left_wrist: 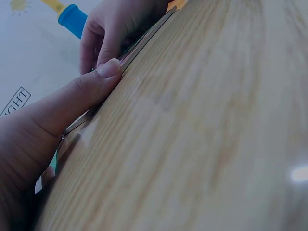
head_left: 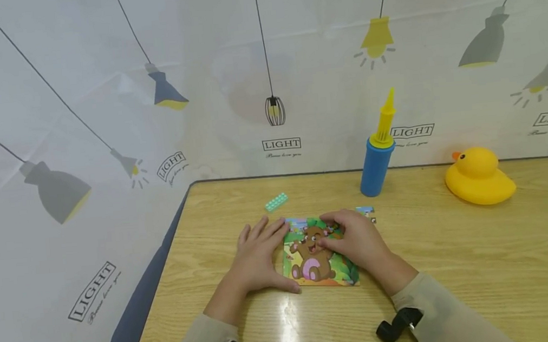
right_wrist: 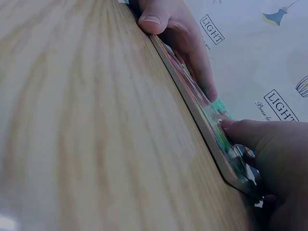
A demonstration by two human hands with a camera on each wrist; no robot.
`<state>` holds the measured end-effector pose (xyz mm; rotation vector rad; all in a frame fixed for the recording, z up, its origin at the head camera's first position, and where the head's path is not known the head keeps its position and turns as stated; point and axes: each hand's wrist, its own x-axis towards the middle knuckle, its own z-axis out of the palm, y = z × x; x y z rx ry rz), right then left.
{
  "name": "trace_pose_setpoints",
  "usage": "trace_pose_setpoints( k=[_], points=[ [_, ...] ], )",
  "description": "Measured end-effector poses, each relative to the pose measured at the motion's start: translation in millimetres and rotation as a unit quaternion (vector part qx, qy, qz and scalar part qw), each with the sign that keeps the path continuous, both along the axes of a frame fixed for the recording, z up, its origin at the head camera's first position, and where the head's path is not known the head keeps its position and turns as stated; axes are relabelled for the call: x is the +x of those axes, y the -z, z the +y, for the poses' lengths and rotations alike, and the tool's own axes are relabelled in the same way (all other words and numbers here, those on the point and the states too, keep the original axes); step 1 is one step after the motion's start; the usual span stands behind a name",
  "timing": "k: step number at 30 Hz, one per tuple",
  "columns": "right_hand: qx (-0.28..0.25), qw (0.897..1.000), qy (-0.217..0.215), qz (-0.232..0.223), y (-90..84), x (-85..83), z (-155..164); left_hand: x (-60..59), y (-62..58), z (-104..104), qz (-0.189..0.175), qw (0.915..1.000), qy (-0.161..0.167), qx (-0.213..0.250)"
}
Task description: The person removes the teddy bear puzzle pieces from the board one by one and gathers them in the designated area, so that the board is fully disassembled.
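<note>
A flat picture puzzle (head_left: 312, 270) with a brown bear on it lies on the wooden table between both hands. Along its left side rests my left hand (head_left: 258, 259), fingers spread and straight, with the thumb (left_wrist: 109, 68) against the near edge. My right hand (head_left: 360, 237) is over the puzzle's upper right part, fingers bent, and its thumb (right_wrist: 230, 124) touches the picture near the bear's face. Thumb and forefinger appear to pinch a puzzle piece there, mostly hidden by the hand. Behind the right hand lies a loose puzzle piece (head_left: 365, 210), partly covered.
A teal studded block (head_left: 276, 202) lies beyond the left hand. Farther back stands a blue and yellow hand pump (head_left: 376, 166), with a yellow rubber duck (head_left: 480, 177) to its right. A lamp-printed sheet (head_left: 230, 115) hangs behind the table (head_left: 460, 285).
</note>
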<state>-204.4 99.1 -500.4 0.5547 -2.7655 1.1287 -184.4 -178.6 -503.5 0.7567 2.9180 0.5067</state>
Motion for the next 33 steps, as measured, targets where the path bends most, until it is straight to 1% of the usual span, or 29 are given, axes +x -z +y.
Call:
trace_pose_setpoints(
  k=[8, 15, 21, 25, 29, 33],
  points=[
    [0.062, 0.998, -0.008, 0.030, -0.3, 1.4, -5, -0.6, -1.1, 0, 0.006, 1.0000, 0.000, 0.000],
    [0.096, 0.995, -0.010, 0.036, 0.1, 2.8, -7, -0.5, 0.7, 0, 0.010, 0.9999, -0.002, -0.003],
    [0.107, 0.991, -0.018, 0.075, 3.0, 3.7, -5, -0.3, -0.2, 1, 0.010, 0.9999, 0.000, -0.002],
    [0.100, 0.989, -0.013, 0.104, 5.1, 4.5, -3, 0.0, -0.7, 1, 0.010, 0.9999, 0.000, -0.003],
    [0.088, 0.989, -0.001, 0.119, 7.2, 6.2, 3, -0.1, -0.4, 1, 0.008, 1.0000, -0.001, 0.000],
    [0.101, 0.987, -0.001, 0.128, 10.4, 9.9, 13, 0.0, -0.3, 1, 0.003, 1.0000, -0.001, -0.001]
  ],
)
